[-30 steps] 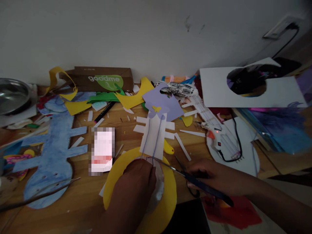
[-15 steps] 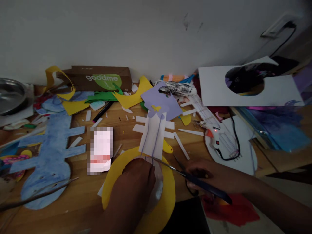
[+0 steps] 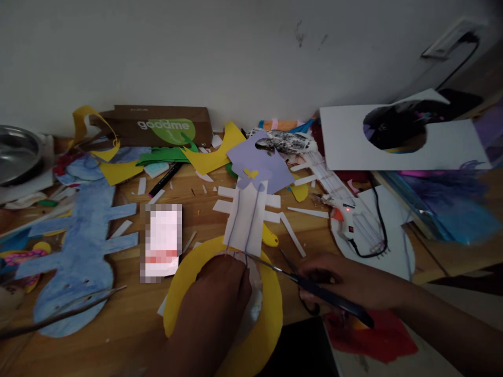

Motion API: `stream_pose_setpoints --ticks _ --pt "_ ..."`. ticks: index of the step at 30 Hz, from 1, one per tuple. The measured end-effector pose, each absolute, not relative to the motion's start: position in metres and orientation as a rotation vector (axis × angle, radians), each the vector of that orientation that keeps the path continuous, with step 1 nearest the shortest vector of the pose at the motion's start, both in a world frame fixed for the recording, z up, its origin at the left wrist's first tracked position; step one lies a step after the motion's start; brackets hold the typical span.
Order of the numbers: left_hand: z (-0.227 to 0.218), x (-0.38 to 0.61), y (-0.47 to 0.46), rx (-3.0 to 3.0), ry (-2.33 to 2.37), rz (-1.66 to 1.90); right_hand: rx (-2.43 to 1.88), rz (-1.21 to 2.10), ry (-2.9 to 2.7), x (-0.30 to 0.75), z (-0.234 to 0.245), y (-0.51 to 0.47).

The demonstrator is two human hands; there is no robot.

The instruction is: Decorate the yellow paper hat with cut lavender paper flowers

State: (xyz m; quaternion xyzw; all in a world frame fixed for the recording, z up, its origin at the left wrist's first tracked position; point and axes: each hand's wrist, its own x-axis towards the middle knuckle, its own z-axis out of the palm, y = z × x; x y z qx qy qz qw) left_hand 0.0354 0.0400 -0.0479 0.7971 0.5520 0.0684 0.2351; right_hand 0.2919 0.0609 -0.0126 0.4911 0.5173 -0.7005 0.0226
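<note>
A paper guitar lies in front of me, with a white neck [image 3: 244,222], purple strings [image 3: 256,220] along it and a yellow ring-shaped body [image 3: 273,314] around a clear, shiny middle. My left hand [image 3: 223,298] rests over that middle, its fingers curled at the lower end of the strings. Whatever its fingertips hold is hidden beneath the hand. In my right hand [image 3: 330,277] is a pair of scissors [image 3: 334,297] with dark handles. Their blades reach left to the base of the neck, where the tips meet a string beside my left fingers.
A white glue gun [image 3: 348,222] with a red light lies on another paper guitar at right. At left are a blue paper guitar [image 3: 88,225], a stick [image 3: 63,317] and a blurred phone [image 3: 165,235]. A brown box [image 3: 161,125] and paper scraps lie by the wall.
Almost nothing differs. Both hands, the scissors and the paper guitar stay in place, with only a very slight shift of the view.
</note>
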Motion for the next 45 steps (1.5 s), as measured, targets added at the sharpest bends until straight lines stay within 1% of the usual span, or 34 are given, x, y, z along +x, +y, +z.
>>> stream_pose_setpoints --ticks 13,18,20,29,32,36,45 --pt "-0.0509 0.0349 0.0406 2.145 1.554 0.216 1.509 -2.025 1.707 0.2948 -0.0153 0.0619" --pt "-0.0513 0.0338 0.0399 2.218 1.49 0.251 1.558 -2.177 1.505 0.2942 -0.0126 0.0602" --pt "-0.0506 0.0338 0.0395 2.243 1.484 0.257 1.546 -2.194 1.539 0.2937 -0.0127 0.0598" --pt "-0.0516 0.0326 0.0369 2.247 1.471 0.335 1.504 -2.138 1.614 0.2927 -0.0144 0.064" --pt "-0.0526 0.032 0.0376 2.306 1.457 0.312 1.524 -2.104 1.573 0.2933 -0.0129 0.0648" --pt "-0.0516 0.0326 0.0391 2.37 1.45 0.268 1.537 -2.146 1.523 0.2917 -0.0093 0.0644" --pt "-0.0497 0.0325 0.0403 2.291 1.467 0.236 1.527 -2.056 1.623 0.2889 -0.009 0.0677"
